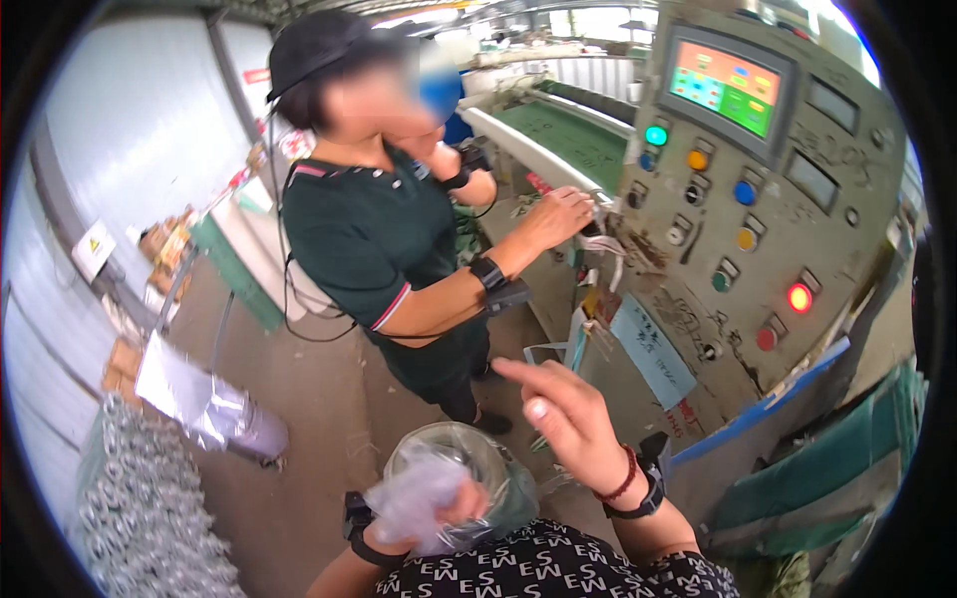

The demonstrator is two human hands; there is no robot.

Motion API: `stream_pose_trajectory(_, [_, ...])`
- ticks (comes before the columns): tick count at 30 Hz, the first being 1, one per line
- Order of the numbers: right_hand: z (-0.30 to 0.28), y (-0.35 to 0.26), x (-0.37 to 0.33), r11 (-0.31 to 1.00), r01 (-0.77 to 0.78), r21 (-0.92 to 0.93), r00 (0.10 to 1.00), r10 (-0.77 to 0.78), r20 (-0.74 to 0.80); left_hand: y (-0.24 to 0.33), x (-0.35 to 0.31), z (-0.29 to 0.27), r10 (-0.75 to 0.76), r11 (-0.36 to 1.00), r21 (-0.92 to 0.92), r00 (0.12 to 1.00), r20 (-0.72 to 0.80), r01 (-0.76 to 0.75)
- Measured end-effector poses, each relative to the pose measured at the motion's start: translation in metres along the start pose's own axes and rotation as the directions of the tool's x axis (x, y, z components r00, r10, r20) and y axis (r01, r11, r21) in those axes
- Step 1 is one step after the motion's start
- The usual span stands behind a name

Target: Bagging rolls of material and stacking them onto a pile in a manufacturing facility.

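Observation:
My left hand is closed around a crumpled clear plastic bag close to my body. Behind the bag sits a see-through round-rimmed thing, greenish at its right side; whether my hand touches it I cannot tell. My right hand is raised and holds nothing, its index finger stretched out toward the left and its thumb apart. Nearest to it are a light blue paper sheet on the machine's side and the grey control panel, which has lit buttons and a colour screen.
A co-worker in a dark green shirt and black cap stands ahead, one hand at the machine's edge. A stack of silvery rolled pieces and a plastic-wrapped roll stand at left. Green cloth hangs at lower right.

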State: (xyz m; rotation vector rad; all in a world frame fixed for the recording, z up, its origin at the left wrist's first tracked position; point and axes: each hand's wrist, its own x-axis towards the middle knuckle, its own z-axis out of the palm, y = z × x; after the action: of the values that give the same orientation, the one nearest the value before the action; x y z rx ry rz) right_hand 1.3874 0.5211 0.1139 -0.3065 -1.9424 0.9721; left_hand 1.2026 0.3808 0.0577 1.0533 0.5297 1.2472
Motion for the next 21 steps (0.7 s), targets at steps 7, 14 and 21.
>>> stream_pose_trajectory(7, [0.041,0.001,0.010,0.846,0.318,-0.428,0.898,-0.124,0.423,-0.004,0.028,0.033,-0.089,0.638,0.751,0.954,0.288,-0.167])
stream_pose_trajectory(14, [0.059,0.018,-0.011,0.813,0.256,-0.523,0.904,-0.009,0.428,-0.014,0.008,0.023,-0.006,0.659,0.733,0.974,0.226,-0.166])
stream_pose_trajectory(21, [0.034,0.014,-0.013,0.859,0.154,-0.488,0.951,0.005,0.309,-0.007,0.016,0.024,-0.123,0.620,0.772,0.954,0.273,-0.141])
